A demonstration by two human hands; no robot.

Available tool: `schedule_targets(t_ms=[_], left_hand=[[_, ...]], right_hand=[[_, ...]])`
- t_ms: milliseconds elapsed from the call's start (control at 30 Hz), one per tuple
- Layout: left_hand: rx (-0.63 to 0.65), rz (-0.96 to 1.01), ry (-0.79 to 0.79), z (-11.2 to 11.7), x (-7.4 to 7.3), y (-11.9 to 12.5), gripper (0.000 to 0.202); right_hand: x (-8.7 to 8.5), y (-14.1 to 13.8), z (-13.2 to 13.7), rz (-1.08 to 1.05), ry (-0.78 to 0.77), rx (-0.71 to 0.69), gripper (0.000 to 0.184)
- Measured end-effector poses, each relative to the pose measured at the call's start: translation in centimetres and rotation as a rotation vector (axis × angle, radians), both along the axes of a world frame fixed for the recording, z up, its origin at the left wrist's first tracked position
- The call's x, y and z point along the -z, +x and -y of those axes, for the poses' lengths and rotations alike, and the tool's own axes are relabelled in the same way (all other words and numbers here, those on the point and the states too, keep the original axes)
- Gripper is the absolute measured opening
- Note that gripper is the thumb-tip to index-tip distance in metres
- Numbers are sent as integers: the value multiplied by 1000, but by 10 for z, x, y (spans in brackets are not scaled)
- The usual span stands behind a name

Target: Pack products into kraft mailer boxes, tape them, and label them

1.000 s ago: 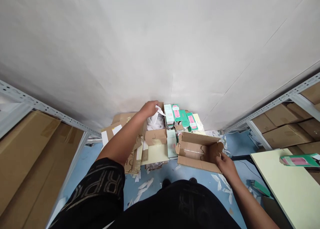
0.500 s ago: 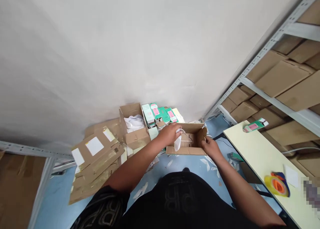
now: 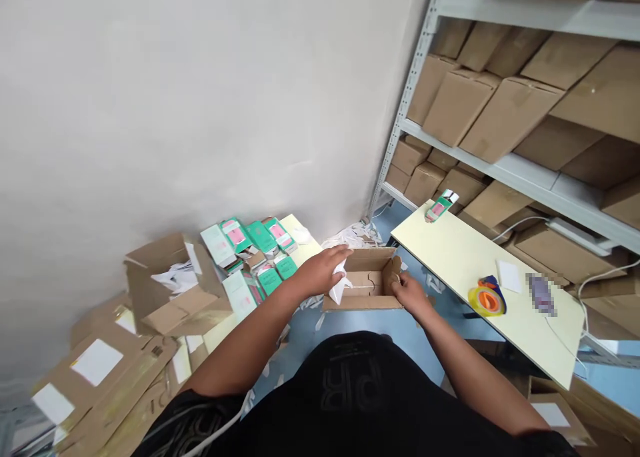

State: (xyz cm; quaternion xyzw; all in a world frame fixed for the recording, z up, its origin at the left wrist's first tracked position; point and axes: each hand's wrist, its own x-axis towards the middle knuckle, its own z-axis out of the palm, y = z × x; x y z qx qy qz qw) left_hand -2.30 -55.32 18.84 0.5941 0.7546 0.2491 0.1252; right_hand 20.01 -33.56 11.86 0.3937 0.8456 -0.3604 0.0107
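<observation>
A person in a black shirt, its large tone-on-tone letters hard to read from above, works over a small open brown cardboard box (image 3: 367, 296) held just above a blue floor (image 3: 400, 330). The left hand (image 3: 320, 274) has its grip clenched on a crumpled white wad of packing (image 3: 339, 285), at the box's left rim and hanging partly inside. The right hand (image 3: 413, 296) has its grip pinched on the box's right end flap. Apart from the wad, the box's interior shows bare cardboard.

To the left, a larger open brown carton (image 3: 170, 304) holds more white packing. Beside it lie green-and-pink retail cartons (image 3: 250, 240), their print too small to read, and flattened cardboard sheets with blank white labels (image 3: 95, 367). On the pale yellow bench (image 3: 450, 257) to the right sit an orange-and-yellow tape roll (image 3: 484, 300) and one green-and-pink carton (image 3: 439, 207). Grey metal shelving (image 3: 505, 165) behind carries plain brown cartons.
</observation>
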Motion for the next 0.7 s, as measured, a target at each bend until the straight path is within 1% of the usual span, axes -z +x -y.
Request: schedule_targets(t_ms=[100,167,267,367,433,533,600,700], left_hand=[[63,-10,-108,-63,1,20,71],[121,42,-136,-105,0,37,66],[163,110,-98,-162,-6,60,53],[119,119,11,-208,-10,74,46],[52,115,73,-231,-8,76,43],[-39,119,84,-255,4,73,40],[-45,130,35,-265,16,67,39],[-13,142,-68,-279,36,52,35]], right_hand=[[6,25,-41,-11,-37,12,19],[11,42,-71,-8,-53,19,18],[16,68,-119,6,-90,52,17],[19,92,-164,6,-153,115,17],[22,107,-190,-3,-207,183,19],[30,125,-221,-31,-275,308,24],[37,135,-237,-67,-291,395,26],[49,144,-259,-115,-310,517,29]])
